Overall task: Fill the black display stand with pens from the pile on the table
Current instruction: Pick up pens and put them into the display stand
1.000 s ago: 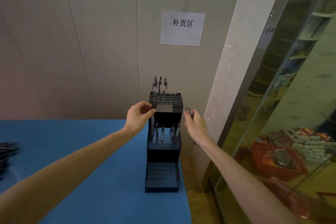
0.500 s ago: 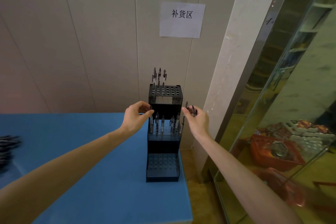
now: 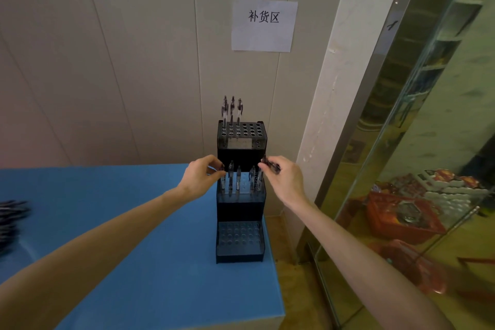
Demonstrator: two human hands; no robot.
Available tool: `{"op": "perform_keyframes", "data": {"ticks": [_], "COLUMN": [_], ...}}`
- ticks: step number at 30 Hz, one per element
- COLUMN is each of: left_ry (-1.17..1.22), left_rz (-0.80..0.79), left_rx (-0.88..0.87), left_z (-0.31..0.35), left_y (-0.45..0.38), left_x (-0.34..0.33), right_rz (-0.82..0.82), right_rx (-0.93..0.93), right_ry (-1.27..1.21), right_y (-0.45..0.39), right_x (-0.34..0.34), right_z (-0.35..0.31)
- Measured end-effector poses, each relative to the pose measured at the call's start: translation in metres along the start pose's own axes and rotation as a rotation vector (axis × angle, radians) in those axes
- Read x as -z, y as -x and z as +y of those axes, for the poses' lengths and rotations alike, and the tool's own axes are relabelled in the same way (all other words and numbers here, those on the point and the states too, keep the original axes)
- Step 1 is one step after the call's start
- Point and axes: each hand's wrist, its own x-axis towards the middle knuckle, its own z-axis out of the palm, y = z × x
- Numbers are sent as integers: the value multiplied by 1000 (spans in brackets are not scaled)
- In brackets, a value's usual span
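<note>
The black three-tier display stand [image 3: 241, 211] stands on the blue table [image 3: 134, 262] near its right edge. Three pens [image 3: 232, 110] stick up from the top tier's back left holes. Several pens [image 3: 238, 181] stand in the middle tier; the bottom tier's holes hold nothing. My left hand [image 3: 199, 178] pinches the leftmost pen of the middle tier. My right hand [image 3: 284, 179] is at the tier's right side, its fingers closed on a pen [image 3: 269, 165]. The pen pile [image 3: 10, 218] lies blurred at the far left.
The stand is close to the wall, which bears a paper sign [image 3: 263, 24]. A white pillar [image 3: 334, 104] and a glass partition [image 3: 417, 142] rise right of the table. Red baskets [image 3: 401, 218] sit behind the glass.
Both hands have dropped from the top tier to the middle tier. The right hand has come in from beside the stand to its right edge with the pen.
</note>
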Motion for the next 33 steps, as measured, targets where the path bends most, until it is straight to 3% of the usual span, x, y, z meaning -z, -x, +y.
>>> {"op": "perform_keyframes", "data": {"ticks": [10, 16, 27, 33], "left_ry": [33, 62, 80, -20], "left_rz": [-43, -55, -69, -105], "left_rx": [88, 76, 84, 42], "left_z": [1, 3, 3, 9], "left_y": [-7, -3, -7, -8], "left_x": [-5, -2, 6, 4], "right_rz": [-184, -192, -55, -88], "right_rx": [-81, -305, -246, -243], "right_ry": [229, -77, -324, -428], "right_y": [-3, 2, -13, -27], "right_x": [0, 2, 17, 0], "right_z": [-4, -5, -31, -45]}}
